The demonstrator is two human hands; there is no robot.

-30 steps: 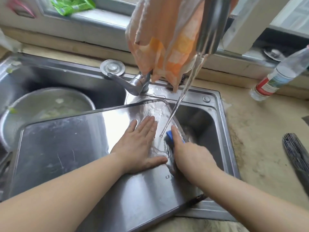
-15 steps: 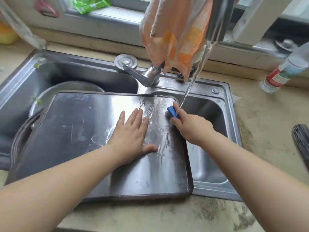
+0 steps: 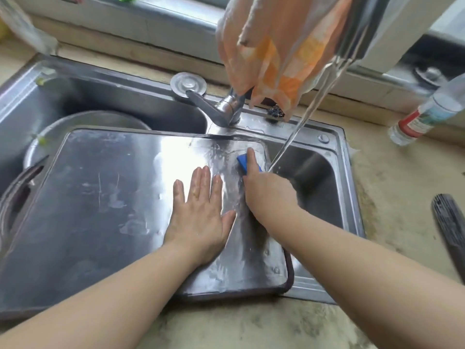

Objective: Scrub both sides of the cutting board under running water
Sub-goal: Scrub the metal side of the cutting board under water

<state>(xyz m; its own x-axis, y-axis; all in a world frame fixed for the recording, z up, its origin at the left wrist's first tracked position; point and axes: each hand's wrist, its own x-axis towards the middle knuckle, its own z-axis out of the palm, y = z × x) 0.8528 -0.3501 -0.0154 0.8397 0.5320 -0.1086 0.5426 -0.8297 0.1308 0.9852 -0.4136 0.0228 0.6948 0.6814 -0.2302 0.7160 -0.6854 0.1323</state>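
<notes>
Head view:
- A double-bowl steel sink (image 3: 352,187) is set in a stained beige countertop (image 3: 392,222) below a window ledge (image 3: 161,23).
- A steel cutting board (image 3: 108,205) is laid flat across the sink, its near edge resting on the counter rim; its surface is wet and scratched.
- The left hand (image 3: 201,212) is pressed palm-down on the board, fingers straight and spread.
- A blue scrubber (image 3: 243,162) is held against the board's far right corner by the right hand (image 3: 269,190), fingers curled over it; most of the scrubber is hidden beneath the hand.
- A water stream (image 3: 297,129) is seen falling just beside the board's right edge, by the right hand.
- The tap spout (image 3: 362,26) is cut off at the top, and an orange cloth (image 3: 271,51) is draped in front of it.
- A metal basin (image 3: 83,122) in the left bowl is largely covered by the board.
- A plastic bottle (image 3: 425,114) lies at the right; a dark object (image 3: 450,233) at the right edge is not identifiable.
</notes>
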